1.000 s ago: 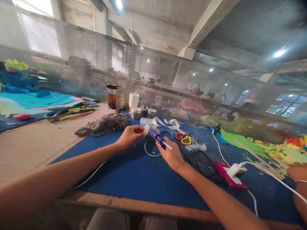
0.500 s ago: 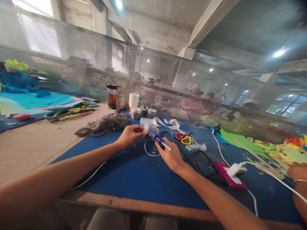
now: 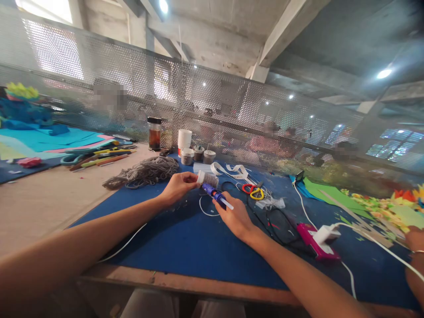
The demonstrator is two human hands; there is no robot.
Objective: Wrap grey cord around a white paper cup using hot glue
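My left hand point(image 3: 181, 187) pinches a small white cup point(image 3: 209, 179) by its end. The cup lies tilted on its side, and grey covers much of its wall. In my right hand point(image 3: 236, 217) is a blue hot glue gun point(image 3: 209, 191), a white glue stick poking out of its back. Its front end is close against the cup; I cannot tell whether they touch. A pile of grey cord point(image 3: 144, 171) rests left of my left hand. Beyond my right hand lie scissors point(image 3: 257, 193) with red and yellow handles.
Several small cups point(image 3: 187, 157) and a jar of brown liquid point(image 3: 154, 134) stand by the perforated metal screen point(image 3: 232, 128). A pink power strip point(image 3: 318, 247) with white cables sits at right, near another person's hand point(image 3: 415, 240). Coloured paper point(image 3: 66, 140) and tools point(image 3: 102, 158) lie left.
Both hands keep their hold. The glue gun and cup have shifted very slightly to the left. The other person's hand at the right edge has moved a little.
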